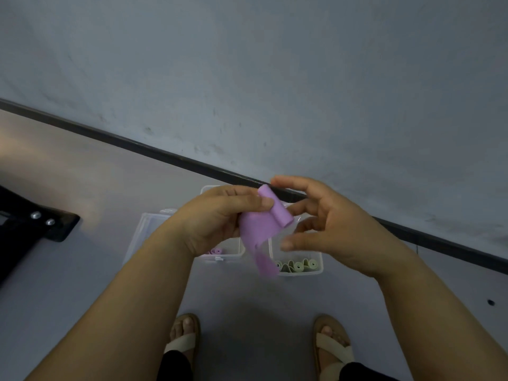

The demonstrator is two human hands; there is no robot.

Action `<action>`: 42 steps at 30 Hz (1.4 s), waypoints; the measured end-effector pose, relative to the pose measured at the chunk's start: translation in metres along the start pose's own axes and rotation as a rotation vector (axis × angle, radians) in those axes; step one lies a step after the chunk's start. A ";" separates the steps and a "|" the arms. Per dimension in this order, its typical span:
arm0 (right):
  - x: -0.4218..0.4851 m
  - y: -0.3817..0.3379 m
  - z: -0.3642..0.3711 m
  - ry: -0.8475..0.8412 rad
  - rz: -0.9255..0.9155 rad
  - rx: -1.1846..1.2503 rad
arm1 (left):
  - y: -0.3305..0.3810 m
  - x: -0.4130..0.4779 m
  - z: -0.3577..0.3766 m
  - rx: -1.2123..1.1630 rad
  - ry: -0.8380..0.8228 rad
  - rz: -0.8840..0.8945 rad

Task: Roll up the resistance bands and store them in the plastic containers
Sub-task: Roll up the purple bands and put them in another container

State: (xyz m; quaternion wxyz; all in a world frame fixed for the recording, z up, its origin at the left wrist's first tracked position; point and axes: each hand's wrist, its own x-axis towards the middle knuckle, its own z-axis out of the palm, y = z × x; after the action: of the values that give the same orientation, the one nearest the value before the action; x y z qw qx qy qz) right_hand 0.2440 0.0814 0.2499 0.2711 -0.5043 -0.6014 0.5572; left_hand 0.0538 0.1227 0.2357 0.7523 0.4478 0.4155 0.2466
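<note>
Grey floor [82, 270] | purple band [261, 229] half-rolled | left hand [214, 215] pinches it | right hand [330, 229] loose, empty

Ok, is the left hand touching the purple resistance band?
Touching. Head view shows the left hand gripping the purple resistance band, thumb pressed against its rolled end.

At the centre of the frame, the left hand [217, 215] pinches a purple resistance band [264, 224], half rolled, its loose tail hanging down. The right hand [330, 229] hovers just beside the roll, fingers [301, 209] spread. Below them on the floor [247, 298] stand two clear plastic containers, the left container [220, 255] holding purple rolls [215, 251] and the right container [299, 272] holding green rolls [297, 265].
</note>
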 end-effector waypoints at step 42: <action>-0.006 -0.001 -0.005 -0.073 -0.195 0.281 | 0.001 -0.007 0.009 0.171 -0.206 0.018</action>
State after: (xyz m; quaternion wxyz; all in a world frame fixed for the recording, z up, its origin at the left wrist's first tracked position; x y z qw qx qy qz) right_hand 0.2500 0.0776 0.2534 0.3698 -0.3802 -0.5733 0.6246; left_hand 0.0581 0.1137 0.2414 0.7478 0.5371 0.3514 0.1697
